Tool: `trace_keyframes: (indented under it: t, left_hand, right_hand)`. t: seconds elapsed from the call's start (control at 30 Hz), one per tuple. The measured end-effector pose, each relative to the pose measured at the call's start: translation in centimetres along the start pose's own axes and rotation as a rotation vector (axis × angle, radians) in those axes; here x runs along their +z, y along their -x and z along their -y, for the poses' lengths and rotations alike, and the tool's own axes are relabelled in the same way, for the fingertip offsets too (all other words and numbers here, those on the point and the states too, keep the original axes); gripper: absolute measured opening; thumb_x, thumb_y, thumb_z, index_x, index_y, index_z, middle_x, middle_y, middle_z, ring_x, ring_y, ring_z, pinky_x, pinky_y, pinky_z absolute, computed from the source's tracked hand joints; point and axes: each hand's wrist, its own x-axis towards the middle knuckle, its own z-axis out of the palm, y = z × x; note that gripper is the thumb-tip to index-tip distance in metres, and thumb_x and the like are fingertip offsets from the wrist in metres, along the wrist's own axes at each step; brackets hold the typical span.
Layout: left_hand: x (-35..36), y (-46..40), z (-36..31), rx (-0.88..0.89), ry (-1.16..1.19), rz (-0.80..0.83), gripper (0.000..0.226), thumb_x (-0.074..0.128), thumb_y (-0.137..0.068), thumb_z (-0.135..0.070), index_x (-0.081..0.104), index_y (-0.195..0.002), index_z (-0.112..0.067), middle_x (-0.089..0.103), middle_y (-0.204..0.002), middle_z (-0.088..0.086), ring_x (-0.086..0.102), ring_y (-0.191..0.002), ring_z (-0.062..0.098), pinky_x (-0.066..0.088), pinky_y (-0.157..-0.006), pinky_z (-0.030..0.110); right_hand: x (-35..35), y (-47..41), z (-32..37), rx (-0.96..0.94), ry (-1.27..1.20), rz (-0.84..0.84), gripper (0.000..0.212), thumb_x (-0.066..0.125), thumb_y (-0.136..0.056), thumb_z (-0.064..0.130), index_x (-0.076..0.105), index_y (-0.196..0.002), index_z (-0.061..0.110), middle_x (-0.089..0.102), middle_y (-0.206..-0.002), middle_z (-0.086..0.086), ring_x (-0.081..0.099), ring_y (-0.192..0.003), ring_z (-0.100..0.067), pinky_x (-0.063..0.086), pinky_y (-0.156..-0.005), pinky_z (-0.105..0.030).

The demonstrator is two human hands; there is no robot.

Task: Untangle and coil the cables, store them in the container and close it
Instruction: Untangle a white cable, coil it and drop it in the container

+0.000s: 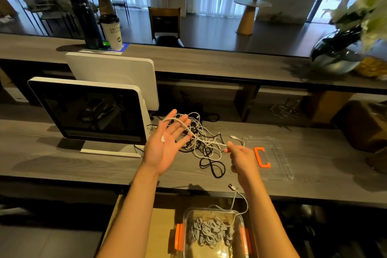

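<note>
A tangle of white and black cables (201, 140) is seen lying on the grey wood-grain desk (62, 159), just right of a white-framed monitor (88, 109). The left hand (165, 142) is held palm up above the desk with its fingers straight and spread; a white cable (188, 130) is draped across those fingers, and a small white plug end is seen resting on the palm. The same white cable is run rightward to the right hand (240, 157), where it is pinched between thumb and fingertips. A white USB connector (232, 137) is noted lying on the desk just beyond the right hand. To the right of that hand, a clear container lid (276, 161) with an orange clip (261, 157) is laid flat on the desk. Below the desk edge, a clear container (213, 234) with orange side latches is placed on a light-coloured surface, open, with coiled grey-white cables (209, 232) inside; one loose cable is seen rising out of it, its connector (231, 186) lying at the desk edge. On the raised counter behind, a dark flask (85, 21) and a lidded paper cup (111, 31) are stood side by side, and a glass vase of pale flowers (339, 56) is placed at the far right.
</note>
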Motion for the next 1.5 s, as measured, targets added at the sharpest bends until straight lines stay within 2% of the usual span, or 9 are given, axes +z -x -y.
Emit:
trace_keyframes:
  t: [0.1,0.2,0.33,0.67,0.9,1.03,1.2,1.33,1.5]
  left_hand:
    - [0.8,-0.6,0.1,0.047,0.053,-0.203,0.042,0.029,-0.109,-0.037,0.061,-0.115,-0.010,0.065,-0.082,0.006,0.069,-0.079,0.018,0.056,-0.083,0.043]
    - [1.4,-1.0,1.0,0.065,-0.668,-0.388,0.043,0.029,-0.109,-0.037,0.065,-0.111,-0.013,0.052,-0.074,0.002,0.052,-0.057,0.011,0.050,-0.062,0.031]
    - [2.8,-0.3,1.7,-0.093,-1.330,-0.184,0.052,0.028,-0.107,-0.041,0.071,-0.100,-0.013,0.052,-0.069,0.000,0.049,-0.064,0.015,0.041,-0.064,0.031]
    - [3.1,1.1,1.9,-0.516,-0.960,0.470,0.046,0.048,-0.099,-0.051,0.048,-0.064,-0.022,0.035,-0.055,-0.009,0.027,-0.049,0.009,0.023,-0.045,0.020]
    - [1.6,0.0,1.3,-0.211,-0.896,-0.044,0.055,0.033,-0.106,-0.045,0.068,-0.097,-0.003,0.072,-0.078,0.011,0.071,-0.069,0.024,0.060,-0.067,0.033]
    - [0.9,-1.2,1.4,-0.074,-0.239,-0.259,0.047,0.028,-0.108,-0.040,0.056,-0.129,-0.007,0.070,-0.119,0.014,0.070,-0.106,0.027,0.056,-0.091,0.043]
    - [1.3,-1.3,-0.9,0.011,0.284,-0.342,0.042,0.032,-0.108,-0.038,0.061,-0.099,-0.008,0.059,-0.069,0.002,0.061,-0.063,0.012,0.053,-0.072,0.031]
    - [1.1,-1.3,-0.2,0.093,-0.366,-0.525,0.045,0.032,-0.109,-0.038,0.064,-0.096,-0.009,0.049,-0.065,0.000,0.044,-0.047,0.006,0.042,-0.049,0.023]
    - [2.0,-0.9,0.8,0.094,-1.167,-0.376,0.050,0.031,-0.108,-0.040,0.070,-0.095,-0.011,0.062,-0.073,0.002,0.055,-0.065,0.011,0.041,-0.062,0.028]
  right_hand:
    - [-0.1,0.8,0.3,-0.076,0.117,0.211,0.034,0.058,-0.099,0.031,0.073,-0.074,0.014,0.036,-0.055,0.003,0.026,-0.051,-0.012,0.021,-0.047,-0.026]
    - [0.0,1.8,1.2,-0.214,0.218,0.458,0.029,0.057,-0.100,0.025,0.076,-0.084,0.011,0.037,-0.057,0.001,0.026,-0.051,-0.013,0.020,-0.047,-0.025]
    - [0.8,2.6,2.8,-0.327,0.095,0.468,0.028,0.053,-0.101,0.015,0.076,-0.087,0.011,0.041,-0.057,0.002,0.031,-0.052,-0.009,0.023,-0.048,-0.023]
    - [2.1,1.9,2.4,-0.400,0.107,0.105,0.017,0.070,-0.090,0.018,0.076,-0.075,0.021,0.064,-0.062,-0.005,0.051,-0.058,-0.007,0.042,-0.055,-0.021]
    - [1.2,1.1,2.1,-0.338,0.136,0.086,0.029,0.074,-0.087,0.030,0.076,-0.073,0.005,0.059,-0.057,-0.010,0.049,-0.055,-0.012,0.043,-0.056,-0.027]
    - [0.8,1.2,2.1,-0.326,0.157,0.150,0.024,0.074,-0.087,0.029,0.078,-0.074,0.010,0.068,-0.066,-0.014,0.057,-0.060,-0.015,0.048,-0.062,-0.030]
    - [0.4,1.4,1.9,-0.319,0.124,0.349,0.012,0.071,-0.089,0.017,0.078,-0.080,0.012,0.067,-0.068,-0.007,0.059,-0.063,-0.014,0.050,-0.065,-0.029]
    - [0.7,1.8,1.9,-0.385,0.166,0.515,0.017,0.065,-0.093,0.008,0.077,-0.090,0.019,0.066,-0.073,0.005,0.057,-0.068,-0.007,0.049,-0.064,-0.024]
    - [1.9,2.6,2.6,-0.482,0.132,0.492,0.018,0.059,-0.098,0.010,0.076,-0.095,0.014,0.058,-0.069,-0.001,0.049,-0.061,-0.012,0.042,-0.055,-0.024]
